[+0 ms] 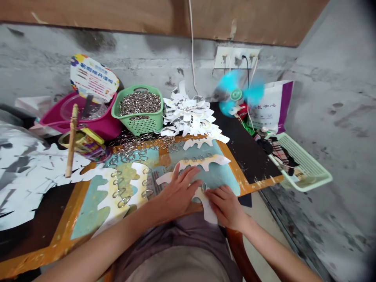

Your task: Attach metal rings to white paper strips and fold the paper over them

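Observation:
My left hand [179, 192] lies over the near edge of the work board, its fingers stretched out and slightly apart, with the thumb side against a white scalloped paper piece [209, 213]. On that piece's upper end stands an oval metal ring [204, 187]. The fingertips of my right hand [225, 206] are pinched at this ring. Beyond my left hand lies another scalloped piece [219, 159] bearing several rings. To the left are two more ringed pieces, a wide one [107, 196] and a narrower one [138, 184].
Loose rings [132, 147] lie before a green basket [147, 124] full of rings. White pieces [190, 113] are heaped behind the board [232, 178]. A magenta basin [108, 127], a cup with a wooden stick [71, 145], a blurred fan [236, 94] and a pale basket [314, 168] stand around.

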Demonstrator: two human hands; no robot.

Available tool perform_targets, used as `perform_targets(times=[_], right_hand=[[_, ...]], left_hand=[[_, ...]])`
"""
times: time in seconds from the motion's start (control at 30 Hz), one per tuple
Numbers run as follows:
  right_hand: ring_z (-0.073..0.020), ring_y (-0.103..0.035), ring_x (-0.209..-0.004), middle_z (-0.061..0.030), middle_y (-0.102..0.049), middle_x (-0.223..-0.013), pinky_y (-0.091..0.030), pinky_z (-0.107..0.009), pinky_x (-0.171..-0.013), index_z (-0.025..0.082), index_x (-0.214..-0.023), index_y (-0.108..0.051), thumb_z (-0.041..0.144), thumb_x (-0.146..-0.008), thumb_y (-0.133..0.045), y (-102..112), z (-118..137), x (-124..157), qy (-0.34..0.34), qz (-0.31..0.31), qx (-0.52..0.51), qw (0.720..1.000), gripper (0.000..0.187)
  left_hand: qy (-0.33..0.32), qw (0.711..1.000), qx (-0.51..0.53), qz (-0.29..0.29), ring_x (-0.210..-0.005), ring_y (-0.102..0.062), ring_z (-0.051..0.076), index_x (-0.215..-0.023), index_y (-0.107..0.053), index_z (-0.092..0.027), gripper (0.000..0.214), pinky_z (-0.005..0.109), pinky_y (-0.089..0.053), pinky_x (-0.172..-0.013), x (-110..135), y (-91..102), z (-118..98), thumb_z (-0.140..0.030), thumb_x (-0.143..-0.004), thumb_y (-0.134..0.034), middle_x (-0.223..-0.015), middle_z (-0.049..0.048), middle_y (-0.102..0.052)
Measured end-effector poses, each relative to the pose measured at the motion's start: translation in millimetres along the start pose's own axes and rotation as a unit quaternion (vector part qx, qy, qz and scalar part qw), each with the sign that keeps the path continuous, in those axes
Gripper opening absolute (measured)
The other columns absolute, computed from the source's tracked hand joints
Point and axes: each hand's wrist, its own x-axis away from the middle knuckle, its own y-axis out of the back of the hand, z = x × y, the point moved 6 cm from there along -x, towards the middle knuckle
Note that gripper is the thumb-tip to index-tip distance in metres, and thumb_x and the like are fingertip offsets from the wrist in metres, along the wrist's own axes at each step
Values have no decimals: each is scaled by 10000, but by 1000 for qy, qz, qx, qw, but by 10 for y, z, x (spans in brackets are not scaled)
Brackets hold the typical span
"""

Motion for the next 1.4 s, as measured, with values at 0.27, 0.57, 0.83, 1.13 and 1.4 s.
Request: perform_targets(times=[0.27, 0.57, 0.83, 1.13, 1.4], right_hand=[[-250, -524, -900, -115, -656, -1127, -368, -407, -783, 182, -1287, -564, 153, -972, -443, 21, 17, -5, 0, 14, 0, 1000, 339], [-257, -506, -883, -110, -645, -1034, -360, -402, -771, 151, -1302, -536, 179, -962, -456, -8, 14, -30, -17, 35, 10, 999, 350], [-246, -496, -880, -119, -651, -1108, -355, -406, -773, 159, -1276, -579, 210, -984, -443, -7, 27, -17, -5, 35, 28, 999, 327], [-251, -524, -855, -111, -653, -1016, -364, -405, -760, 155, -1282, -541, 196, -970, -443, 9, 30, -24, -9, 24, 33, 999, 330], [-269, -565, -866, -118, -664, -999, -380, -402, -760, 136, -1254, -495, 170, -951, -459, -1, 12, -47, -26, 13, 8, 1000, 307]], left_hand=[[-112, 989, 91, 32, -1456, -300, 305, -723, -696, -202, 192, 675, 35, -1179, -432, -170, 66, -247, -904, -649, -1480, 93, -476], [-110, 993, 13, -36, -1373, -413, 285, -906, -676, -157, 222, 645, 161, -1171, -7, -129, -168, -332, -960, -550, -1294, 141, -603], [-113, 987, 115, 23, -1395, -405, 258, -1234, -540, -171, 292, 630, 47, -1206, -169, -93, -8, -199, -943, -551, -1156, 104, -690], [-156, 980, 117, 38, -1072, -641, 186, -1161, -497, -141, 224, 555, -153, -1226, -249, -132, -62, -87, -958, -418, -899, 40, -706], [-68, 994, 87, -20, -1018, -630, 238, -1133, -478, -104, 305, 609, -252, -1193, -10, -185, -109, -344, -958, -546, -962, 98, -664]])
